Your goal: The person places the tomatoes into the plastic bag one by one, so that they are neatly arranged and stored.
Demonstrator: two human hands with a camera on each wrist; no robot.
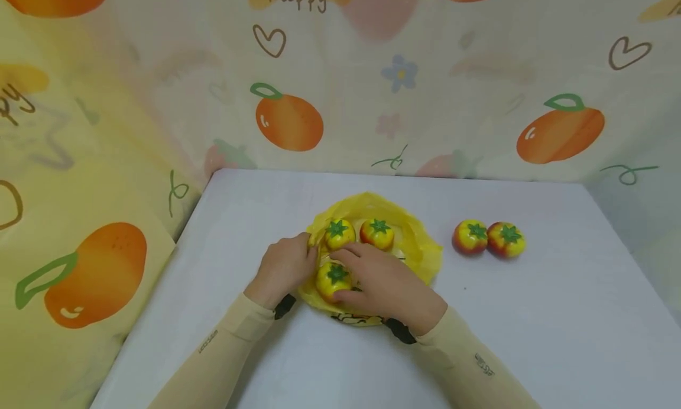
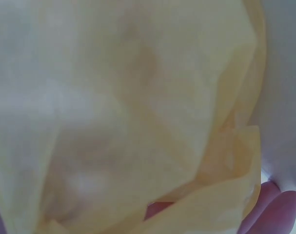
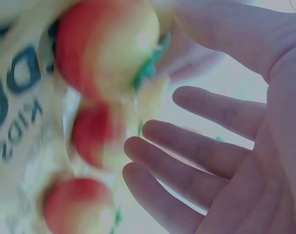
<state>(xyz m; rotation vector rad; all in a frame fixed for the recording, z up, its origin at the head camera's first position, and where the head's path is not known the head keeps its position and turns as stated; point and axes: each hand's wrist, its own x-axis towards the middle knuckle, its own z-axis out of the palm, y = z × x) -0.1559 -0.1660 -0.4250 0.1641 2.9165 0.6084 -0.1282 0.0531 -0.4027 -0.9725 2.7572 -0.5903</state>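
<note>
Fruit (image 1: pixel 327 281) sits inside the yellow bag (image 1: pixel 427 255), under my right hand (image 1: pixel 385 282), its fingers spread, gripping nothing; my left hand (image 1: pixel 284 268) pinches the rim. I seem to be loading; next calls for withdrawing cleanly.

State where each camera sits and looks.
Head: on the head, facing forward and down at the yellow bag; left grip, right grip and sleeves show.
Left wrist: on that wrist, facing the yellow bag; fingertips show.
Right wrist: on that wrist, facing three fruits; palm and fingers show.
Head and right wrist share the three fruits.
</note>
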